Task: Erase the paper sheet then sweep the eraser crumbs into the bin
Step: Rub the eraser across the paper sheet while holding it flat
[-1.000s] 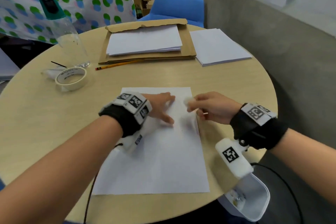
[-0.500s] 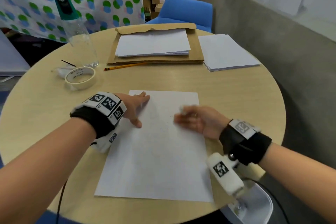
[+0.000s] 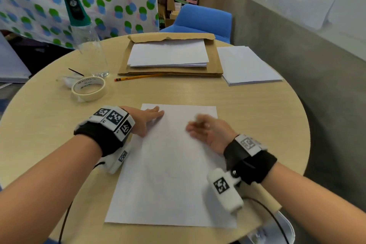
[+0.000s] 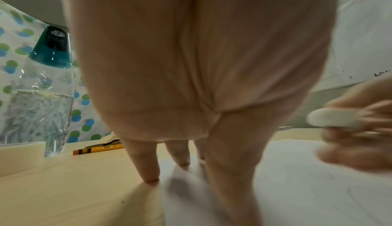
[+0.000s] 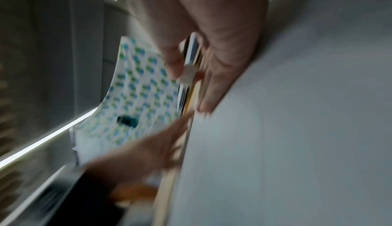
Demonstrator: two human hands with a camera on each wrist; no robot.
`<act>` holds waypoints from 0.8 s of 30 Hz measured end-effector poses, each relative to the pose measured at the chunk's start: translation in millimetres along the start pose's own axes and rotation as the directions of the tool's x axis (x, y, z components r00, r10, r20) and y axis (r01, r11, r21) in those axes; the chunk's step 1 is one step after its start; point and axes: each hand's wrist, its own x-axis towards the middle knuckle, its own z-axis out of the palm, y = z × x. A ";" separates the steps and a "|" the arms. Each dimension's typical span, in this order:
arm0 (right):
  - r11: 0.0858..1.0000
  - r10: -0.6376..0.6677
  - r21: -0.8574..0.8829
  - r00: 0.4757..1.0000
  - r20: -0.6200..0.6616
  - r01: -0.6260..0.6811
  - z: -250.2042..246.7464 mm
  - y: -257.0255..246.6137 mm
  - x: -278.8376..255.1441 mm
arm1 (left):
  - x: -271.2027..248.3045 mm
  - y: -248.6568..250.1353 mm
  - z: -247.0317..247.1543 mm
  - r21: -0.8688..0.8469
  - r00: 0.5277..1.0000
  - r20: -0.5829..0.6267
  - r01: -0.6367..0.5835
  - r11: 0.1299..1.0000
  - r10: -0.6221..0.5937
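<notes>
The paper sheet (image 3: 168,164) lies flat at the centre of the frame in the head view, on the round desk (image 3: 247,109), its long side running away from the person. The left hand (image 3: 147,120) rests at the sheet's upper left corner, fingers straight and spread. In the left wrist view the fingertips (image 4: 148,176) press down across the paper's edge, some on the sheet and one on the desk. Judged purpose: to pin the sheet so that it does not slide or crease under rubbing.

The right hand (image 3: 208,130) is over the upper right part of the sheet and is blurred. Its fingers are curled round a small white eraser (image 4: 333,118), pinched between thumb and fingers, as the left wrist view shows at its right edge. Whether the eraser touches the paper at this instant cannot be told.

Faint pencil lines are visible on the sheet in the left wrist view, so erasing appears unfinished. Crumbs are too small to confirm.

The bin (image 3: 277,232) shows partly at the lower right of the frame in the head view, below the desk edge near the right forearm. That placement suits sweeping crumbs straight off the near right rim.
</notes>
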 end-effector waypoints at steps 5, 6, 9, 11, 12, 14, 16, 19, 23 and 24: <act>0.987 -0.098 0.118 0.990 -0.098 0.109 7.3 -7.8 -2.7 | -0.7 2.7 0.1 0.026 1.000 -0.009 -0.003 1.000 0.004; 0.993 -0.005 0.120 0.999 0.045 0.000 18.7 1.4 -12.3 | 0.0 2.7 0.2 0.020 1.000 -0.008 -0.006 1.000 0.007; 0.974 0.221 -0.120 0.912 0.346 -0.190 43.9 30.6 -29.5 | 0.2 2.4 1.2 0.001 1.000 -0.007 -0.016 1.000 0.016; 0.964 0.248 -0.184 0.899 0.361 -0.192 44.5 33.6 -21.4 | -0.6 3.0 2.1 -0.002 1.000 -0.016 -0.014 1.000 0.014; 0.974 0.212 -0.143 0.923 0.320 -0.174 40.0 28.9 -11.1 | -1.1 3.7 2.3 0.003 1.000 -0.021 -0.009 1.000 0.009; 0.997 0.050 0.055 0.994 0.096 -0.055 25.0 12.1 11.0 | -3.0 4.9 2.1 0.017 1.000 -0.023 -0.003 1.000 0.003; 0.968 -0.146 0.163 0.958 -0.245 0.189 3.9 -9.3 28.9 | -4.7 6.0 1.5 0.019 1.000 -0.017 0.003 1.000 -0.003; 0.916 -0.275 0.144 0.846 -0.457 0.375 -16.9 -26.0 32.7 | -5.6 6.5 0.9 0.023 1.000 -0.016 -0.005 1.000 0.005; 0.973 -0.078 0.220 0.995 0.055 0.064 15.0 -5.2 1.3 | -3.8 4.6 1.3 0.000 1.000 -0.013 -0.015 1.000 0.015; 0.992 0.018 0.120 0.979 0.202 -0.043 24.6 3.9 -4.8 | -3.1 4.0 1.9 -0.002 1.000 -0.014 -0.019 1.000 0.019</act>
